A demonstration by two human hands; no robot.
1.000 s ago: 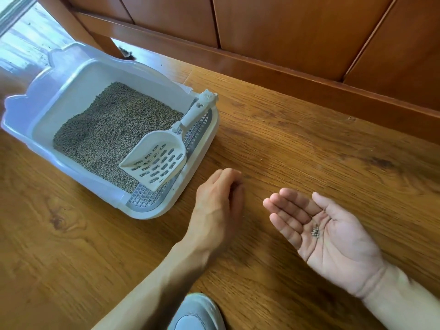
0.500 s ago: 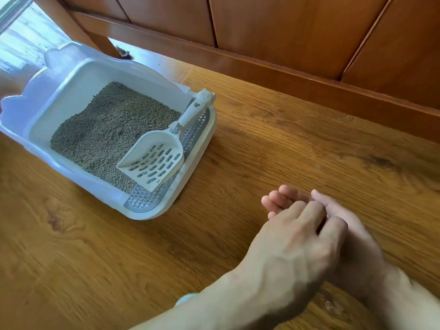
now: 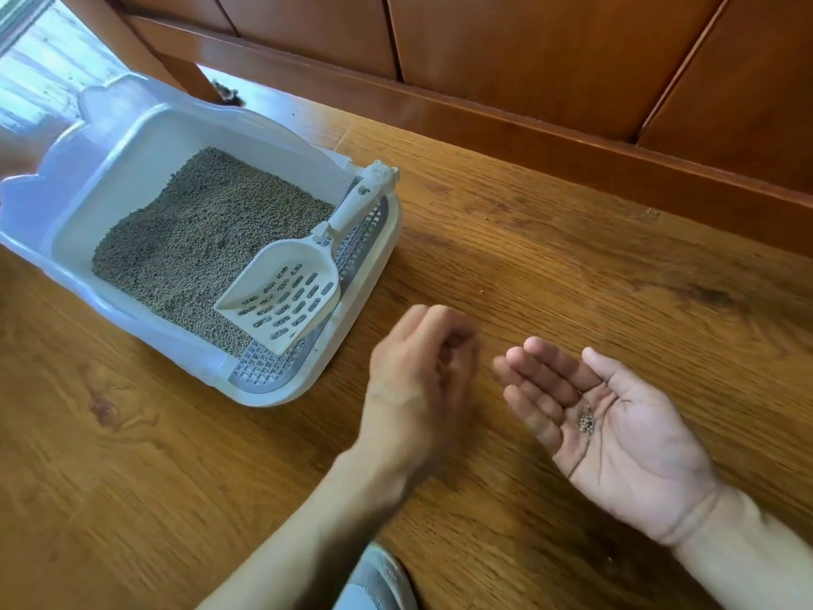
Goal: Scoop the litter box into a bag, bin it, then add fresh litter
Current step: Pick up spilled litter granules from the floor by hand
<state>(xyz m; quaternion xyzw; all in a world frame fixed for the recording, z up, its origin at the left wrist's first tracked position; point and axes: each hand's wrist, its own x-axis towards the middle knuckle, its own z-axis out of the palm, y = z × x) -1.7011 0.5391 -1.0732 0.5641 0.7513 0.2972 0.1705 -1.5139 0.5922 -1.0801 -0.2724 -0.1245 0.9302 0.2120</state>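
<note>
A white litter box (image 3: 132,138) sits on the wooden floor at the left, filled with grey-brown litter (image 3: 193,239). A white slotted scoop (image 3: 286,292) lies inside it, blade on the litter and handle resting on the grated step at the box's right end. My right hand (image 3: 616,429) is held palm up to the right of the box, with a small heap of litter pellets (image 3: 586,422) in the palm. My left hand (image 3: 422,380) hovers beside it, knuckles up, fingers curled loosely; whether it holds a pellet is hidden.
Dark wooden panelling and a skirting board (image 3: 528,125) run along the back. A wooden furniture leg (image 3: 176,72) stands behind the litter box. A few stray specks lie on the floor boards (image 3: 616,279). A grey shoe toe (image 3: 374,578) shows at the bottom edge.
My left hand went from the floor near the box over to my right palm, covering it, and has now drawn back left. The pellet heap in the palm shows again.
</note>
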